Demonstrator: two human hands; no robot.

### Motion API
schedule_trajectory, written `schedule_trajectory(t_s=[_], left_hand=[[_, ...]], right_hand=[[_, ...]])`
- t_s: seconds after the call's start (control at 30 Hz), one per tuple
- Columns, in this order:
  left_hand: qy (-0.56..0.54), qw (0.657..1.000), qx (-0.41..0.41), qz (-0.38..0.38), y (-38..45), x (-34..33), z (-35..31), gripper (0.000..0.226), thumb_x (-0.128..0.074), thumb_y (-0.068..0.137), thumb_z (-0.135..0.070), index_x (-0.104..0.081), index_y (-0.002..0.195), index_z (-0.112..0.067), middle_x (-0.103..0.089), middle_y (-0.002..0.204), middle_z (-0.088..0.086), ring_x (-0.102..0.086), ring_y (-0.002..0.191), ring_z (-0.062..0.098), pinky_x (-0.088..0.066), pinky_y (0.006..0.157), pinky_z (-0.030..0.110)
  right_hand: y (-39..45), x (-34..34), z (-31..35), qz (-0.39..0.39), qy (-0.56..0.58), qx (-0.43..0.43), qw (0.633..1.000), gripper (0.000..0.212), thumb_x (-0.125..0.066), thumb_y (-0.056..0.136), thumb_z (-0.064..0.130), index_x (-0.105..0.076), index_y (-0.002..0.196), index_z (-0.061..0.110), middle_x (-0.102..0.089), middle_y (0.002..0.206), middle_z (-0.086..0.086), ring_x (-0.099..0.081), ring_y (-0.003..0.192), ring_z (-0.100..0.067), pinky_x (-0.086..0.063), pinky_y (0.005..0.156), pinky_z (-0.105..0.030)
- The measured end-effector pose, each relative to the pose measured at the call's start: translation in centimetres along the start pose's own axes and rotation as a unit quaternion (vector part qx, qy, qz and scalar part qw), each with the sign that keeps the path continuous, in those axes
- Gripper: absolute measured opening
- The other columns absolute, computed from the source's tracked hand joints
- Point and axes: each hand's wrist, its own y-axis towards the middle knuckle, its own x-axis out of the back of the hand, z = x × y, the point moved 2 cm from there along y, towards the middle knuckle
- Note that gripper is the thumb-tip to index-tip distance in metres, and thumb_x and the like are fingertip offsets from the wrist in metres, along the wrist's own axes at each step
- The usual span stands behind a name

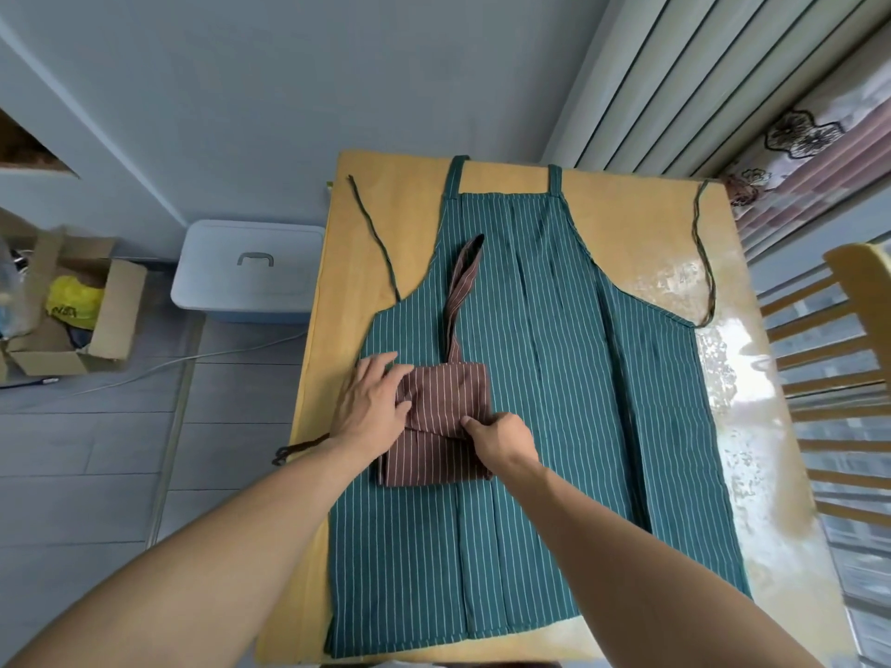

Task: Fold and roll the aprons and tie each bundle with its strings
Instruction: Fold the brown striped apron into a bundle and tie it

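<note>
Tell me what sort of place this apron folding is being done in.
Probably a room in a home, perhaps a dining corner. A wooden table with a wooden chair beside it, patterned curtains at the window, and a lidded plastic storage box and an open cardboard box on the tiled floor suggest it.

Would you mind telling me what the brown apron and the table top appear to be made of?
Brown apron: likely woven cotton-type cloth, matte; it creases softly and holds folds. Table: seemingly light wood under a glossy coat or clear cover; strong window glare on it.
</note>
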Motion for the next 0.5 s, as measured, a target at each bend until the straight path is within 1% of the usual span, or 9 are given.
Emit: schedule_trajectory(t_s=[0.07,0.1,0.17,0.23,0.27,0.33,0.4,0.43,0.5], left_hand=[[0.002,0.995,-0.084,-0.048,-0.3,0.5,-0.9,0.042,-0.064,0.095,-0.030,-0.061,0.135,-0.016,-0.057,0.141,0.003,-0.049,0.135,0.025,-0.039,0.115,0.048],[-0.003,0.992,-0.127,-0.020,-0.8,0.6,-1.7,0.049,-0.057,0.097,-0.043,-0.056,0.140,-0.018,-0.053,0.147,0.000,-0.045,0.140,0.021,-0.036,0.118,0.049],[0.031,0.977,-0.159,0.141,-2.3,-0.3,-2.8,0.085,-0.042,0.089,-0.077,-0.031,0.156,-0.026,-0.021,0.165,-0.008,-0.016,0.153,0.012,-0.013,0.127,0.045],[0.106,0.949,-0.151,0.257,-3.9,-1.6,-2.4,0.116,-0.040,0.076,-0.092,0.002,0.161,-0.026,0.016,0.165,-0.010,0.016,0.154,0.010,0.007,0.126,0.040],[0.137,0.939,-0.150,0.277,-4.5,-2.1,-2.0,0.121,-0.046,0.076,-0.089,0.012,0.160,-0.023,0.027,0.163,-0.008,0.025,0.151,0.011,0.011,0.126,0.040],[0.150,0.936,-0.145,0.282,-5.0,-2.6,-1.6,0.110,-0.057,0.090,-0.061,0.018,0.158,-0.021,0.032,0.163,-0.004,0.031,0.149,0.012,0.013,0.126,0.042],[0.127,0.943,-0.131,0.277,-5.0,-2.3,-1.8,0.092,-0.053,0.096,-0.030,0.012,0.160,-0.021,0.025,0.166,-0.003,0.029,0.149,0.011,0.012,0.126,0.042],[0.114,0.947,-0.130,0.271,-4.8,-2.1,-2.1,0.085,-0.048,0.097,-0.023,0.008,0.161,-0.020,0.021,0.167,-0.003,0.027,0.150,0.010,0.013,0.126,0.040],[0.079,0.949,-0.122,0.279,-4.4,-1.6,-2.3,0.076,-0.044,0.098,-0.019,-0.002,0.162,-0.019,0.014,0.168,-0.005,0.021,0.151,0.008,0.014,0.125,0.036]], right_hand=[[0.0,0.1,0.1,0.015,0.036,0.002,0.999,0.042,-0.063,0.097,0.045,-0.063,0.114,0.007,-0.067,0.088,-0.002,-0.066,0.076,-0.019,-0.059,0.076,-0.036],[0.0,0.2,0.0,0.023,0.069,0.007,0.997,0.041,-0.065,0.096,0.042,-0.063,0.117,0.006,-0.068,0.093,-0.003,-0.067,0.079,-0.019,-0.059,0.078,-0.036],[-0.1,0.4,-0.4,0.041,0.140,-0.003,0.989,0.046,-0.072,0.093,0.037,-0.060,0.124,0.005,-0.071,0.105,-0.007,-0.070,0.091,-0.023,-0.060,0.085,-0.037],[-0.3,0.7,-1.0,0.050,0.169,-0.031,0.984,0.055,-0.077,0.089,0.035,-0.054,0.130,0.007,-0.069,0.114,-0.009,-0.070,0.098,-0.024,-0.059,0.090,-0.039],[-0.4,0.7,-1.5,0.051,0.169,-0.038,0.984,0.057,-0.076,0.090,0.034,-0.050,0.133,0.009,-0.067,0.118,-0.010,-0.069,0.100,-0.024,-0.059,0.091,-0.040],[-1.1,1.0,-2.0,0.025,0.127,0.001,0.992,0.055,-0.071,0.094,0.030,-0.043,0.139,0.014,-0.063,0.127,-0.008,-0.068,0.099,-0.021,-0.059,0.090,-0.038],[-2.6,1.5,-2.2,-0.073,-0.021,0.145,0.987,0.055,-0.065,0.097,0.036,-0.040,0.143,0.020,-0.054,0.136,-0.001,-0.062,0.105,-0.016,-0.055,0.093,-0.034],[-3.5,1.5,-2.3,-0.125,-0.107,0.248,0.955,0.057,-0.061,0.096,0.047,-0.042,0.144,0.023,-0.050,0.137,0.002,-0.056,0.113,-0.015,-0.050,0.100,-0.034],[-4.9,1.0,-2.5,-0.116,-0.256,0.392,0.876,0.071,-0.047,0.092,0.072,-0.042,0.147,0.026,-0.049,0.142,0.007,-0.047,0.129,-0.013,-0.037,0.115,-0.038]])
